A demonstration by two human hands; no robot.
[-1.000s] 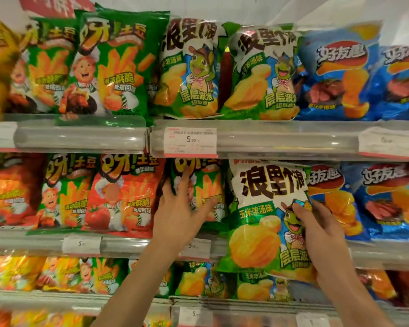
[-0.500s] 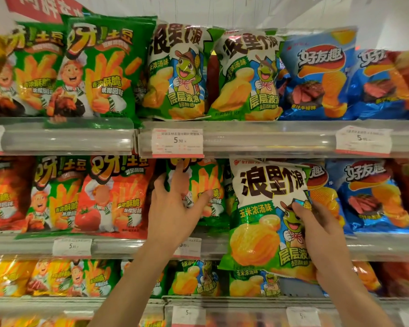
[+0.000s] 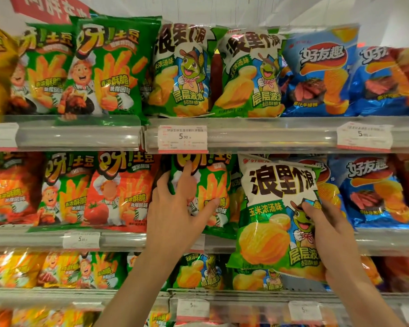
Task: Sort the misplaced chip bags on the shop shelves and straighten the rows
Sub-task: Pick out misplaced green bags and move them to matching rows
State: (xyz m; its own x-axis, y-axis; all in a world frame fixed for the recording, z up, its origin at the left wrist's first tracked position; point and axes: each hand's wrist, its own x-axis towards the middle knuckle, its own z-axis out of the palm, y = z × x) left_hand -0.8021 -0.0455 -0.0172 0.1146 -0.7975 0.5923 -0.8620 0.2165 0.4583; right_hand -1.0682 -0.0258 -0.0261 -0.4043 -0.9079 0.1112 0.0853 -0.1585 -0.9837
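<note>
My left hand grips the left edge of a green fries bag standing on the middle shelf, fingers curled behind it and thumb on its front. My right hand clasps the right side of a white-and-green corn chip bag, held out past the shelf's front edge, before the blue bags. 2 matching corn bags stand on the top shelf.

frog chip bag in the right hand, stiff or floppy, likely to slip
The frog chip bag looks puffed, so probably light and holds shape. Its glossy film may be slippery; the right hand pinches one edge, so it could swing.
</note>
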